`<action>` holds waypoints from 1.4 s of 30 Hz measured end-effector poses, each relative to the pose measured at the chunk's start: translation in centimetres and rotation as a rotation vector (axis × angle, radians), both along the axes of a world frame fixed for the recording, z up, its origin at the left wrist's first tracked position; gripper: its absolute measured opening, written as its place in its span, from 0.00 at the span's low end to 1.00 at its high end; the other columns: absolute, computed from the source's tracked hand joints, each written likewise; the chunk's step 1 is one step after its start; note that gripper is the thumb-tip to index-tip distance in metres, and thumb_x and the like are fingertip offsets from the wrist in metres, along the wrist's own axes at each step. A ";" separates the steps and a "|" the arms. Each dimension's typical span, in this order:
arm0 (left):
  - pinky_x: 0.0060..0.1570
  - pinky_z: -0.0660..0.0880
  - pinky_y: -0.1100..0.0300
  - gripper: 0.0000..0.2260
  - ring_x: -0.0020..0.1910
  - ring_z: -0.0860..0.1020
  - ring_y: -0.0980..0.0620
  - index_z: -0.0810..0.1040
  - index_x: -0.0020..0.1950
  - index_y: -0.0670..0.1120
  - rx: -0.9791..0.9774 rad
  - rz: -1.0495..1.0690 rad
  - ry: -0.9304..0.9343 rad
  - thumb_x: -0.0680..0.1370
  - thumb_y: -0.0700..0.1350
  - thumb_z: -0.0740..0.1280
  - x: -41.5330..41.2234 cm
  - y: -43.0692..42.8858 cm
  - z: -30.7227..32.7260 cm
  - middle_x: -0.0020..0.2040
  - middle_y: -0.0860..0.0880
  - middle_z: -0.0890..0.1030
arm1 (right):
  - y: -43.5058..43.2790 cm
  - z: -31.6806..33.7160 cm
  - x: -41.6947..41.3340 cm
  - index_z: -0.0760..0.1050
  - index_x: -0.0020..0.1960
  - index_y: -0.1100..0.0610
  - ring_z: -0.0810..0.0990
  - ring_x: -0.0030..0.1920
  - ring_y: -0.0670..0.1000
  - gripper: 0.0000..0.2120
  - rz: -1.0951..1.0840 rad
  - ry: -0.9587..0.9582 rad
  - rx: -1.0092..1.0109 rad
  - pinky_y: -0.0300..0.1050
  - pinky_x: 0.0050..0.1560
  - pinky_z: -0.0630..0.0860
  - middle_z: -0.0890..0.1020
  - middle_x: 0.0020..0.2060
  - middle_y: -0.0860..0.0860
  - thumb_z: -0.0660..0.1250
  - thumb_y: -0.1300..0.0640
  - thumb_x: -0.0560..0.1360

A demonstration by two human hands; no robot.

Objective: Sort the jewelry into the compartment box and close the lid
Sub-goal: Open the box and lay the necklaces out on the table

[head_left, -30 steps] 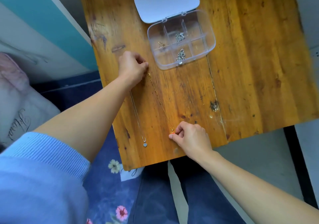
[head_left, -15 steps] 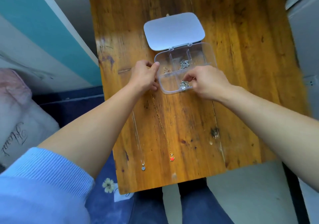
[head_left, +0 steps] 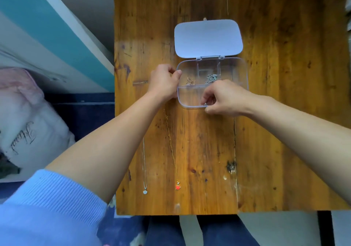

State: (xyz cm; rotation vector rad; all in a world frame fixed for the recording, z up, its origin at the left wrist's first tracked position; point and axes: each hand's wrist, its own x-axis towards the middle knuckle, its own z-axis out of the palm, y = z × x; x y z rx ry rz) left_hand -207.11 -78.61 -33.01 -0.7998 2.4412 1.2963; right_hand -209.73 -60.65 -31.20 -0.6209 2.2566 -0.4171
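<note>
2 necklaces (head_left: 171, 147), scuffed wooden table (head_left: 284, 122), teal wall (head_left: 47, 23)

Looks like someone's home, bedroom or living room I'd guess. Soft pink-and-white pillow (head_left: 28, 124) with cursive lettering at the left edge, dark blue flowery rug (head_left: 121, 228) at the bottom left, teal-and-white wall (head_left: 47, 23) upper left, and a scuffed, stained wooden surface (head_left: 284, 113) in the middle of the frame.
</note>
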 end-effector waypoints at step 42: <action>0.36 0.68 0.62 0.07 0.35 0.74 0.56 0.83 0.39 0.43 0.083 -0.548 0.174 0.71 0.46 0.76 0.6 9.0 2.1 0.35 0.52 0.79 | 12.6 0.3 5.9 0.79 0.53 0.61 0.84 0.35 0.47 0.06 -1.360 -0.478 -0.700 0.33 0.26 0.73 0.87 0.41 0.56 0.67 0.64 0.77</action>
